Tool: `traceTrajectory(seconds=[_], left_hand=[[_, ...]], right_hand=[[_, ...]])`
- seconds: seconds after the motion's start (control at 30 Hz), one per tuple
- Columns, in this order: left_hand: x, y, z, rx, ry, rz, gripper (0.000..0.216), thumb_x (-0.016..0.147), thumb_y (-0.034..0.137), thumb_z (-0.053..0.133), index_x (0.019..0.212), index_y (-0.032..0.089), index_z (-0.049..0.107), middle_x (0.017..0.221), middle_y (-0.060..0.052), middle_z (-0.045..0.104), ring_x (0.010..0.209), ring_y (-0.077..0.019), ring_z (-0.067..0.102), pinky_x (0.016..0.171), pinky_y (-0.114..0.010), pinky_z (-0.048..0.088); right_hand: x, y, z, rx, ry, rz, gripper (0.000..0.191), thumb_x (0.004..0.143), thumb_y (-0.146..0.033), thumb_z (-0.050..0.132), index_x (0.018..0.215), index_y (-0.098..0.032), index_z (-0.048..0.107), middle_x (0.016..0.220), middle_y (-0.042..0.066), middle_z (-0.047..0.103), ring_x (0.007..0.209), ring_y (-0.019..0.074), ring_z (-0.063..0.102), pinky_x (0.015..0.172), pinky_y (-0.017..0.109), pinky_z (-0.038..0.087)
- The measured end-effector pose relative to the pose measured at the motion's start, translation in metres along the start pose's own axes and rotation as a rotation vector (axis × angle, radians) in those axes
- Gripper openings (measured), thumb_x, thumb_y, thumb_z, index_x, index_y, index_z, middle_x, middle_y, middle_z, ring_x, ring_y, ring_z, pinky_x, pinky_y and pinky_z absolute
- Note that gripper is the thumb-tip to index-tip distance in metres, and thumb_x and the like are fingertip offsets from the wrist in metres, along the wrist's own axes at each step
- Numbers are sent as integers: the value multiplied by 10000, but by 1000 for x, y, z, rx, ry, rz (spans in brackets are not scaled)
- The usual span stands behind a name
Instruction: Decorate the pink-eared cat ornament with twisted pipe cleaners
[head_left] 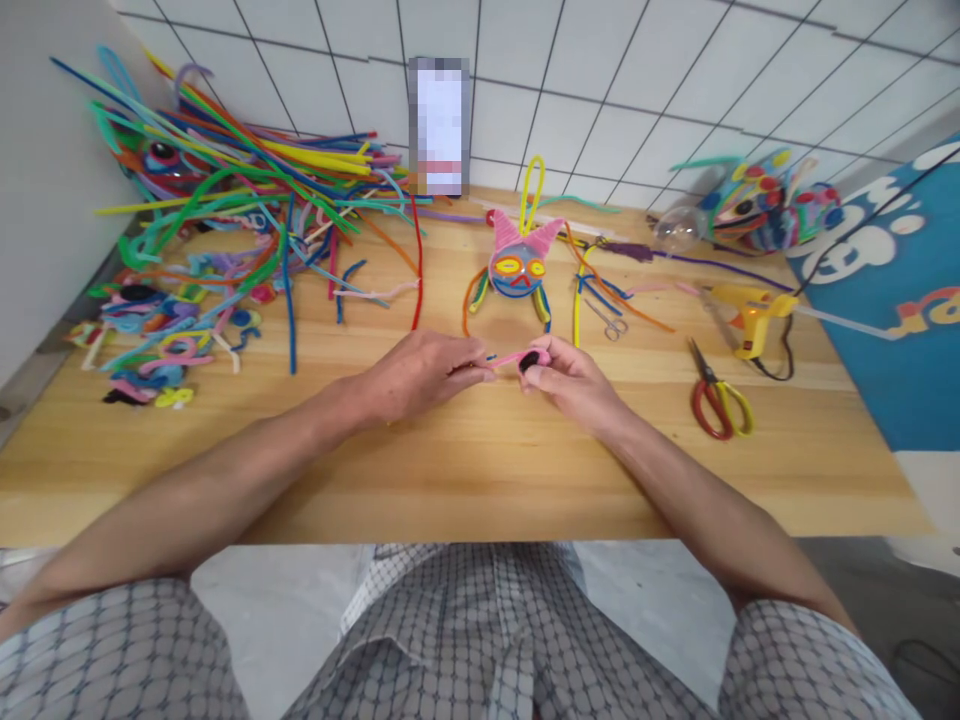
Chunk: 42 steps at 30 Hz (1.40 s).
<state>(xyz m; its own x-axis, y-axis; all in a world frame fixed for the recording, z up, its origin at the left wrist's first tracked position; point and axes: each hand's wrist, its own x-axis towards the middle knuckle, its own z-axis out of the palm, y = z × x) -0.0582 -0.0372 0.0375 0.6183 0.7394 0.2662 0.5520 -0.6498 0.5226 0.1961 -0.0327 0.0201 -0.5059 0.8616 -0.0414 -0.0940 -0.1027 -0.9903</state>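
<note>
In the head view, the right hand [568, 382] pinched the pink-black coil [530, 361] between closed fingertips over the tabletop [465, 480], the left hand [427, 375] had its grip closed on the pink tail [507, 360], and the coil seemed light, soft and bendable, best held by the rim.

We look from one head-worn camera, facing forward and down, close above the wooden table [480, 490]: our checked shirt [450, 640] shows along the bottom, our left hand [433, 375] and right hand [571, 385] lie near the centre, and the tiled wall [600, 90] runs across the top.
</note>
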Motion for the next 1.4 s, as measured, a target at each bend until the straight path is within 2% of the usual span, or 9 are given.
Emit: traceTrajectory(seconds=[0.23, 0.4, 0.47, 0.53, 0.6, 0.73, 0.97, 1.2, 1.4], left_hand=[[1, -1, -5, 94, -62, 5, 300, 1065, 375, 545, 857, 191, 656, 688, 3, 647, 665, -149, 602, 630, -261, 354], [4, -8, -26, 257, -138, -58, 285, 1052, 344, 548, 865, 182, 690, 733, -28, 687, 672, -170, 603, 620, -289, 301], [5, -11, -31, 299, -170, -109, 301, 1045, 355, 552, 848, 183, 700, 706, -25, 674, 647, -171, 593, 622, -291, 293], [6, -14, -33, 302, -206, -161, 296, 1041, 365, 556, 864, 191, 718, 681, -13, 659, 631, -170, 589, 635, -285, 301], [6, -15, -32, 284, -220, -205, 274, 1037, 364, 562, 900, 198, 732, 677, -3, 657, 630, -169, 592, 647, -279, 304], [8, -12, -27, 208, -166, -235, 244, 1033, 353, 579, 933, 190, 732, 713, -2, 687, 638, -154, 595, 647, -271, 305], [8, -7, -16, 151, -130, -136, 220, 1043, 331, 575, 936, 194, 709, 825, -25, 745, 723, -155, 657, 639, -261, 326], [5, -14, -17, 166, -67, -95, 178, 1019, 317, 618, 915, 200, 702, 808, -39, 748, 690, -166, 645, 631, -282, 322], [6, -23, -28, 236, -62, -109, 174, 1012, 303, 620, 935, 202, 738, 809, -43, 753, 707, -176, 653, 646, -293, 336]], right_hand=[[2, 0, -5, 95, -30, 64, 425, 807, -554, 851, 859, -223, 591, 825, 1, 694, 686, 142, 630, 660, 274, 511], [1, -12, -22, -587, -111, -58, 131, 890, -309, 720, 859, -198, 657, 721, -21, 623, 624, 117, 519, 601, 251, 376], [0, -18, -28, -846, -81, -130, 59, 884, -229, 673, 838, -194, 679, 697, -21, 605, 642, 122, 513, 616, 260, 353], [-1, -21, -30, -927, -14, -146, 69, 899, -230, 656, 843, -198, 680, 689, -22, 601, 642, 128, 513, 627, 267, 358], [0, -22, -30, -812, 44, -110, 90, 914, -289, 674, 877, -207, 675, 737, -12, 644, 671, 139, 556, 647, 270, 407], [4, -16, -25, -279, 66, -17, 246, 870, -433, 775, 953, -228, 666, 904, 20, 736, 761, 160, 667, 710, 294, 541], [9, -16, -22, 259, 143, 68, 340, 746, -445, 927, 828, -248, 662, 755, -51, 597, 617, 87, 573, 573, 206, 532], [11, -15, -29, 38, 219, 73, 248, 764, -434, 887, 869, -290, 714, 910, -10, 739, 734, 169, 712, 653, 308, 581], [11, -25, -54, -593, 217, -90, 151, 810, -380, 791, 830, -265, 696, 730, 15, 691, 610, 172, 579, 574, 305, 430]])
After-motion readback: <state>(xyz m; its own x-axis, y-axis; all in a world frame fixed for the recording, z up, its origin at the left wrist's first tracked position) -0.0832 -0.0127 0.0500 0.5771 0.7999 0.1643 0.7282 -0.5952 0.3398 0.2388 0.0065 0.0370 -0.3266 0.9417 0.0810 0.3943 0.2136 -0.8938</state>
